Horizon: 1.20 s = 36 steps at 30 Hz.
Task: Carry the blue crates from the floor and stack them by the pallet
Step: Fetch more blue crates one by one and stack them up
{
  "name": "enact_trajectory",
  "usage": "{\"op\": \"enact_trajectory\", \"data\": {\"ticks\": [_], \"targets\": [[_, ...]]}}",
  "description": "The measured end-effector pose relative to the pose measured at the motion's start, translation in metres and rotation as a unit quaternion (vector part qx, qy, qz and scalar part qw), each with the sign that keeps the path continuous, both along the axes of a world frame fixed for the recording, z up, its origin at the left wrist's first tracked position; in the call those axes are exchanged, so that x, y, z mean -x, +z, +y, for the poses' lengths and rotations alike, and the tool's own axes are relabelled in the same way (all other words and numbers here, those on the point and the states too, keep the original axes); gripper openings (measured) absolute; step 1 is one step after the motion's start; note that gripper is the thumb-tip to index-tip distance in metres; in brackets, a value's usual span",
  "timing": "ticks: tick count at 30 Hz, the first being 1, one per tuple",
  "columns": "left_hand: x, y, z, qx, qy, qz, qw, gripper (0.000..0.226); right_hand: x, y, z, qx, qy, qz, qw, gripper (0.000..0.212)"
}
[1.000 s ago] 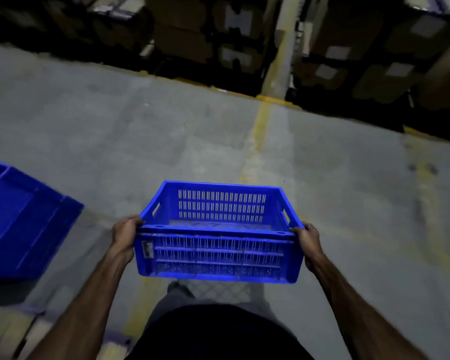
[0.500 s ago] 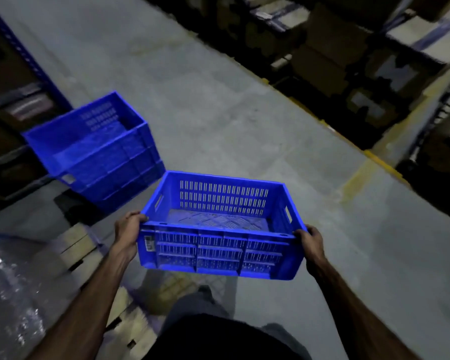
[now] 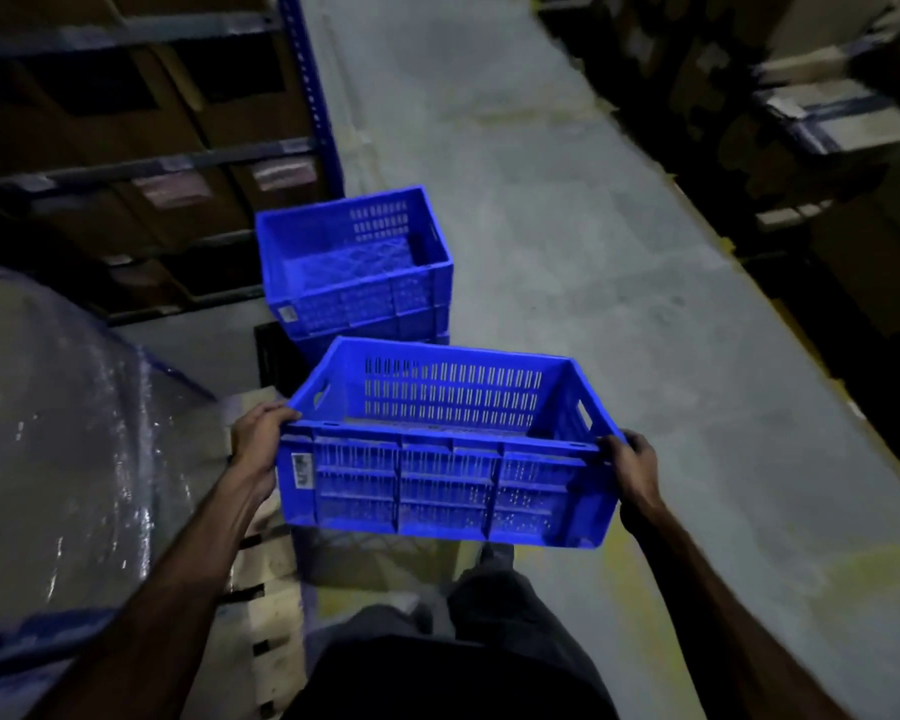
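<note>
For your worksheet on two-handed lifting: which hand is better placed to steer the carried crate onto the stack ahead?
Left, marginally. The stack stands ahead and left of the carried crate, on the left hand side; the right hand grips the far end. Both must stay on.

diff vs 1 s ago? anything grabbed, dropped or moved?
The person turned left: the stack of crates swung from the left edge to straight ahead, and the pallet came into view. Nothing grabbed or dropped. Unchanged: left hand and right hand hold the carried crate by its ends.
</note>
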State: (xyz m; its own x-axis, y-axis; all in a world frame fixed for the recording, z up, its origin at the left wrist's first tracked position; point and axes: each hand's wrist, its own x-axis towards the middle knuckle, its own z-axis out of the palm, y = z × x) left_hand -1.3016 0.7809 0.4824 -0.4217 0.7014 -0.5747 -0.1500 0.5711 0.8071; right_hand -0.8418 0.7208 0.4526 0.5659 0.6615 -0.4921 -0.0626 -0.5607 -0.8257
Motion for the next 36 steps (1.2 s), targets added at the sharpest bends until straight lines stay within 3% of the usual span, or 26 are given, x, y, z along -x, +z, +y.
{"op": "enact_trajectory", "data": {"ticks": [5, 10, 17, 21, 30, 36], "targets": [[-0.016, 0.023, 0.026, -0.031, 0.064, 0.001, 0.997, 0.018, -0.021, 0.009, 0.083, -0.022, 0.055, 0.015, 0.998, 0.035], [-0.028, 0.036, 0.056, -0.059, 0.113, -0.017, 0.992, 0.017, -0.031, 0.027, 0.158, -0.067, 0.105, 0.014, 0.992, 0.024], [0.002, 0.037, 0.096, -0.068, 0.163, -0.046, 0.983, 0.019, -0.012, 0.051, 0.256, -0.111, 0.151, 0.011, 0.982, 0.027], [0.022, 0.053, 0.13, -0.091, 0.184, -0.049, 0.977, 0.005, 0.019, 0.062, 0.311, -0.13, 0.175, 0.007, 0.976, 0.032], [0.1, 0.075, 0.238, -0.117, 0.163, -0.045, 0.979, 0.01, 0.107, 0.076, 0.414, -0.148, 0.187, -0.002, 0.971, 0.026], [0.155, 0.081, 0.314, -0.11, 0.116, -0.07, 0.985, 0.018, 0.153, 0.083, 0.47, -0.133, 0.2, -0.016, 0.971, 0.042]]}}
